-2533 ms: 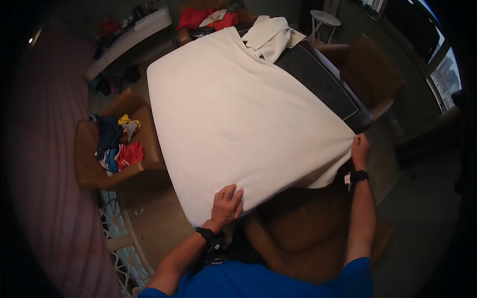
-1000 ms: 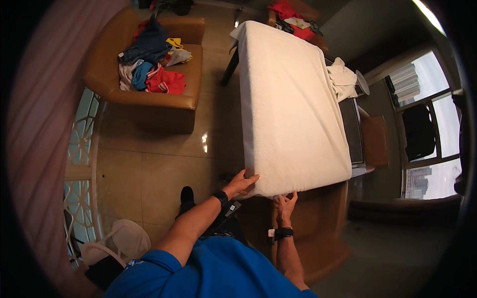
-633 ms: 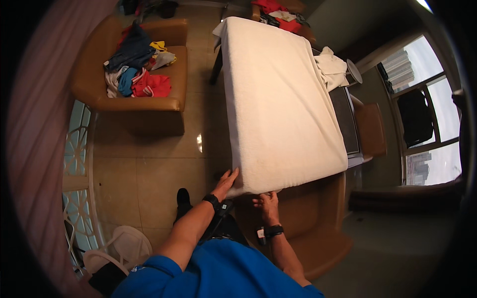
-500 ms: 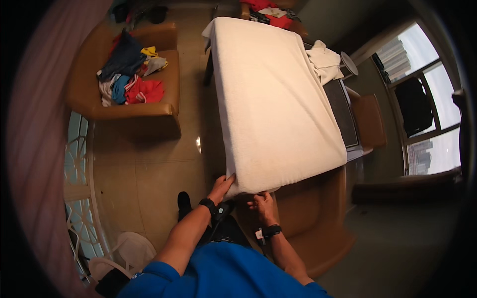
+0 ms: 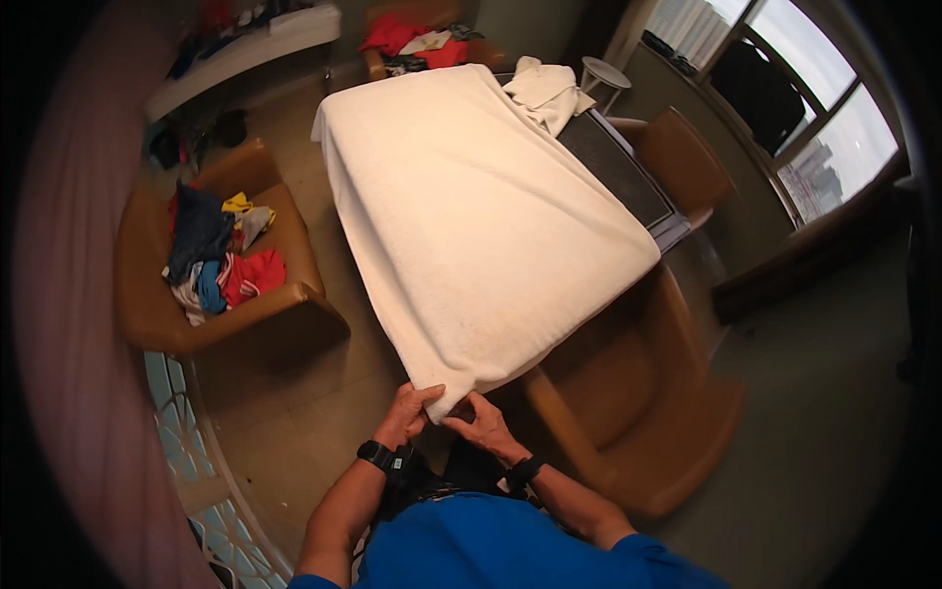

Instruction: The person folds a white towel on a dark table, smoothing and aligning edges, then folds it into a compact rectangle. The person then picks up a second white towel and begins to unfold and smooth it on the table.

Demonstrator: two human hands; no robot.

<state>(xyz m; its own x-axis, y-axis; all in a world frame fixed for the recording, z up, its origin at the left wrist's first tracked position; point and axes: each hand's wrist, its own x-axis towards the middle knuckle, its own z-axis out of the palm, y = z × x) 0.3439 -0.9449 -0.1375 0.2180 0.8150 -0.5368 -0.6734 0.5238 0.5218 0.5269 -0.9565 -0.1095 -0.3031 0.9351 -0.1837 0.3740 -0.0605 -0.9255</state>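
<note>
Left hand (image 5: 410, 410) and right hand (image 5: 481, 424) both closed, pinching near corner of white towel (image 5: 481, 216). Towel spread across tabletop (image 5: 628, 177), corner hanging off edge. Armchair (image 5: 157, 304) alongside.

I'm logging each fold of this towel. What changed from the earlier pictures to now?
The hands, first spread wide along the near edge of the large white towel, have come together: left hand and right hand now pinch one near corner. The towel still drapes the table; the clothes-filled brown armchair is unchanged.
</note>
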